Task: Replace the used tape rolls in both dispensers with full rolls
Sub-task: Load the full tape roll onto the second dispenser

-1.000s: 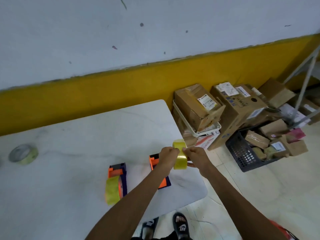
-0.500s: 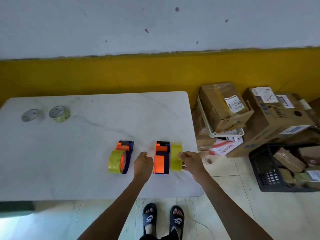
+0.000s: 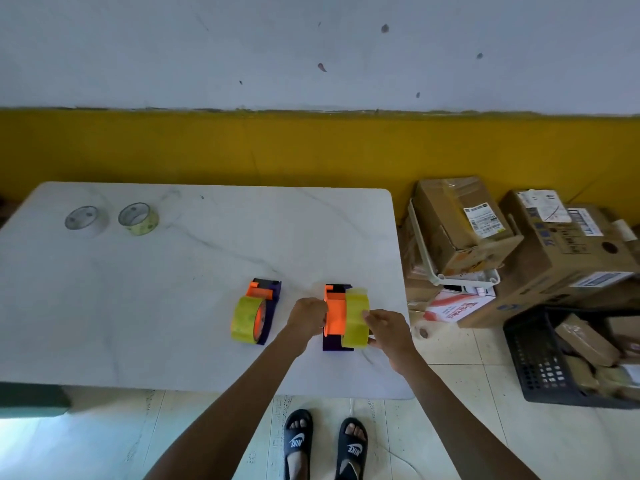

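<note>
On the white table (image 3: 138, 306) two tape dispensers lie side by side near the front edge. The left hand (image 3: 306, 317) grips the left side of the right dispenser (image 3: 335, 317), an orange and purple one. The right hand (image 3: 384, 327) holds the full yellow tape roll (image 3: 355, 322) pressed against that dispenser's right side, fingers closed on the roll's outer face. Whether the roll is fully seated cannot be told. The left dispenser (image 3: 265, 308) lies just beside the left hand, untouched, with a yellow roll (image 3: 244, 318) on its left side. Two used rolls, a pale one (image 3: 86, 221) and a greenish one (image 3: 138, 218), lie flat at the far left corner, near each other. Cardboard boxes (image 3: 464, 223) and a black crate (image 3: 540, 362) sit on the floor to the right of the table
</note>
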{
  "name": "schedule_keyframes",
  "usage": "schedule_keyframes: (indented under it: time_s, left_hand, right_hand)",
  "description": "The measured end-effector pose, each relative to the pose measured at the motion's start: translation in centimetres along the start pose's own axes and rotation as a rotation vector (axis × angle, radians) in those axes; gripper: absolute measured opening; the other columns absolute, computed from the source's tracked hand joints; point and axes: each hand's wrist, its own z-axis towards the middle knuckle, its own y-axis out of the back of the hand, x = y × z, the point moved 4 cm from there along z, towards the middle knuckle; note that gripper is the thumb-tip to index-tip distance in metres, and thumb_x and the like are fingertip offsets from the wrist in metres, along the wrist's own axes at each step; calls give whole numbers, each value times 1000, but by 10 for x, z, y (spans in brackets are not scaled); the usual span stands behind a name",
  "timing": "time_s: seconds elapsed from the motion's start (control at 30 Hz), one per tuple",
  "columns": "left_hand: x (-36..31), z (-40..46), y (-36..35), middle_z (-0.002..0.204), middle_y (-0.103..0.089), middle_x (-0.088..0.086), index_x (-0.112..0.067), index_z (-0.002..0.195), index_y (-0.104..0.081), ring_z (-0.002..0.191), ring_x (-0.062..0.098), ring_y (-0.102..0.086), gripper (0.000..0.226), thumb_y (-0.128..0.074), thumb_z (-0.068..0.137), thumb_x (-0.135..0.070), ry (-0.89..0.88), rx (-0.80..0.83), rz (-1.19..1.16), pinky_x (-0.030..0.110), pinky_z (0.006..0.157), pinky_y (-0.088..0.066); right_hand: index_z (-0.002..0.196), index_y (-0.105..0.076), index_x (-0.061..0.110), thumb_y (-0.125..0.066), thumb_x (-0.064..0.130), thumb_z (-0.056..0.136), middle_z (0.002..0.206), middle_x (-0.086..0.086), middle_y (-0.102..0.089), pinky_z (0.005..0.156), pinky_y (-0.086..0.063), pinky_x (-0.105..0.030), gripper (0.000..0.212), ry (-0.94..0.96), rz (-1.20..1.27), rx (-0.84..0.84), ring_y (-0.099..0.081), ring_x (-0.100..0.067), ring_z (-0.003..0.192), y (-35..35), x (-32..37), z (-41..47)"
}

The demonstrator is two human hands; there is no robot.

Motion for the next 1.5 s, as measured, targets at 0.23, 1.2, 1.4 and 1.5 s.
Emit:
schedule_keyframes:
  time_s: [0.23,1.2,1.4,1.5]
  left_hand:
    - [-1,-4,3,92,-62,18,-2,93,-60,69,22,-59,13,-48,90,-1,33,47,44,26,57,-52]
    - [34,-1,5,65,-42,3,-4,73,-51,63,18,-37,42,-53,92,-41,-351,-16,476,31,56,-29]
    - [38,2,5,64,-43,4,-10,70,-48,59,16,-36,44,-53,92,-48,-363,-62,487,30,54,-28]
    - [35,1,3,60,-37,0,-12,67,-40,56,15,-33,46,-51,93,-48,-366,-61,523,30,53,-26]
  right_hand:
    - [75,-71,16,-65,27,89,78,-10,-68,83,-59,-52,18,-5,26,6,-70,-38,95,-6,9,-5]
    - [76,-67,-3,-67,29,86,67,-12,-58,57,-41,-27,34,241,-892,372,-55,-19,61,-44,55,88]
    - [74,-67,-4,-56,6,83,64,-8,-52,56,-34,-27,17,293,-997,438,-47,-19,61,-49,49,101]
    - [68,-63,-3,-65,24,85,59,-5,-49,55,-32,-28,31,346,-958,430,-44,-16,56,-46,47,107]
